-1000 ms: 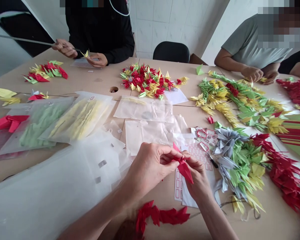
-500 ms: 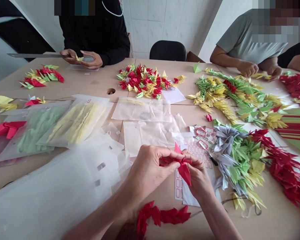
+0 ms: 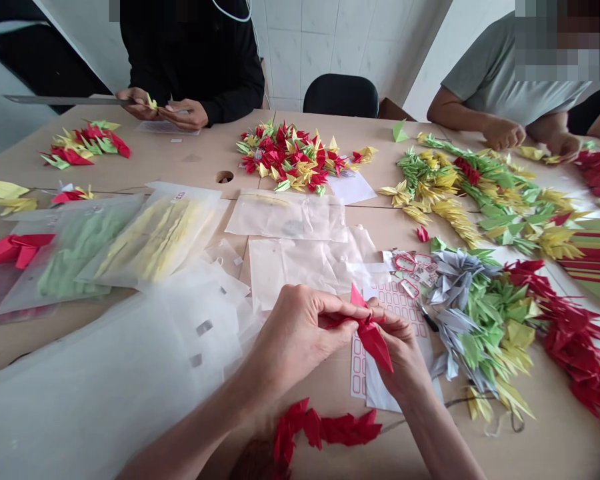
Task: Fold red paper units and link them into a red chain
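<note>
Head view: the left hand [image 3: 297,330] and right hand [image 3: 400,347] pinch a red folded paper [image 3: 373,341] between nearly closed fingers [image 3: 343,308], above the tabletop [image 3: 330,380], beyond a red paper chain [image 3: 343,430].

- Left forearm [image 3: 210,419]: bare, enters at the lower edge and slopes up toward the right, to the middle.
- Left hand [image 3: 300,327]: back and knuckles uppermost, wrist roughly in line with the forearm; thumb and index finger reach rightward and close in a pinch, remaining fingers mostly hidden.
- Right forearm [image 3: 440,430]: bare, enters at lower right, slopes up toward the left, steeper than its counterpart.
- Right hand [image 3: 400,343]: fingers bent and drawn inward to the left, fingertips in a close grip.
- Both hands: raised above the worktop, fingertips meeting or nearly so; exact contact obscured.
</note>
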A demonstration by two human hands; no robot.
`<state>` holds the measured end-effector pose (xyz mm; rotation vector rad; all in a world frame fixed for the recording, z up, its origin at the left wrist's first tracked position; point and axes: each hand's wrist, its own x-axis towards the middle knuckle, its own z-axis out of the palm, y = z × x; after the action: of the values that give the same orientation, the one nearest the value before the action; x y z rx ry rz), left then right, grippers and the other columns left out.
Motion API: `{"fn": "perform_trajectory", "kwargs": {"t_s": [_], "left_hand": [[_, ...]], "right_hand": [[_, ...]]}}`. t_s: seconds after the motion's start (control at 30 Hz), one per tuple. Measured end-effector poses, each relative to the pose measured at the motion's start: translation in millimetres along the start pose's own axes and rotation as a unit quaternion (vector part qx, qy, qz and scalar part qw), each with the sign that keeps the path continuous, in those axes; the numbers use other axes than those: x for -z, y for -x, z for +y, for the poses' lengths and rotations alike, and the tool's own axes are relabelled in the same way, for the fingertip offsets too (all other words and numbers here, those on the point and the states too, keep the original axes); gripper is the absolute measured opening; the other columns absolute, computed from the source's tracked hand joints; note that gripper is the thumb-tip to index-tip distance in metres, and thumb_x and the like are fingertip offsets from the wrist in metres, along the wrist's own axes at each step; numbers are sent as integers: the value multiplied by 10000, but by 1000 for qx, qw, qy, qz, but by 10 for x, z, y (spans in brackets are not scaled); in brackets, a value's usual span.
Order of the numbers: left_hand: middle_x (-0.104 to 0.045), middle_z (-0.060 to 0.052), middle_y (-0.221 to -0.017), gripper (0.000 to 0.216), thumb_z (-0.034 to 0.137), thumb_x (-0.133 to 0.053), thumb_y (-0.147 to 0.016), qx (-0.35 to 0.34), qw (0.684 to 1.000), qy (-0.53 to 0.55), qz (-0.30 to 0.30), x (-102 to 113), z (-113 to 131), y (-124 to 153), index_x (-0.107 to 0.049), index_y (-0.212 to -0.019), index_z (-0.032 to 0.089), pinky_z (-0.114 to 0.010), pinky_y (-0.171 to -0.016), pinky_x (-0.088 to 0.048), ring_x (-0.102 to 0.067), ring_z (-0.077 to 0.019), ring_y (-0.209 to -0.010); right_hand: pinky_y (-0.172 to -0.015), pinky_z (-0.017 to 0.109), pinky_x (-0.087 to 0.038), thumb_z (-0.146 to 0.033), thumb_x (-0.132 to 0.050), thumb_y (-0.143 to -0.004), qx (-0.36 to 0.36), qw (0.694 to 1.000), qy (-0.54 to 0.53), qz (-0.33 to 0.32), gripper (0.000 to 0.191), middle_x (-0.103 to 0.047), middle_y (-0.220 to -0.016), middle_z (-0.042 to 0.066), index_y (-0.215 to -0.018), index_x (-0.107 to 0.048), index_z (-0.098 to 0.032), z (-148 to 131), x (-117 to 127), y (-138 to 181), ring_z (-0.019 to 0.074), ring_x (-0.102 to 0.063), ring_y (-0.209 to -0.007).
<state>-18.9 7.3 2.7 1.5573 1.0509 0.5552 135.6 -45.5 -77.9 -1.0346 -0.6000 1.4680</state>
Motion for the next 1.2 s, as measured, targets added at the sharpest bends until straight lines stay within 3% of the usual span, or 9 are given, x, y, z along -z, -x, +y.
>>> {"fn": "perform_trajectory", "kwargs": {"t_s": [0.33,0.7,0.87,1.2], "left_hand": [[-745,-5,-769,233,133,-600,-730,-8,1000,3,16,-14,-16,-12,-756,-884,211,-161,-566,-516,-666,-112,-623],[-746,3,-744,218,106,-594,-718,2,999,20,38,-41,-3,-22,-760,-827,195,-166,-612,-539,-653,-92,-536],[-752,-2,-787,214,91,-600,-714,-11,999,28,44,-44,19,-18,-762,-807,196,-166,-680,-549,-694,-118,-661],[-753,19,-829,243,73,-606,-723,-14,998,29,50,-51,48,0,-762,-832,223,-116,-623,-531,-700,-102,-694]], "right_hand": [[-623,201,-372,-248,-735,-699,-12,999,-23,-19,48,-458,-695,-21,-721,-730,-207,5,-10,5,86,-425,-651],[-633,214,-384,-279,-778,-643,-16,999,-32,7,102,-487,-676,-23,-714,-737,-219,-9,-29,1,97,-443,-652],[-670,211,-410,-253,-787,-627,-35,998,-58,8,96,-533,-696,-20,-703,-739,-222,-2,-50,7,97,-488,-675],[-659,217,-441,-239,-788,-623,-51,997,-61,27,114,-625,-705,-6,-723,-736,-221,10,-41,27,108,-539,-653]]}}
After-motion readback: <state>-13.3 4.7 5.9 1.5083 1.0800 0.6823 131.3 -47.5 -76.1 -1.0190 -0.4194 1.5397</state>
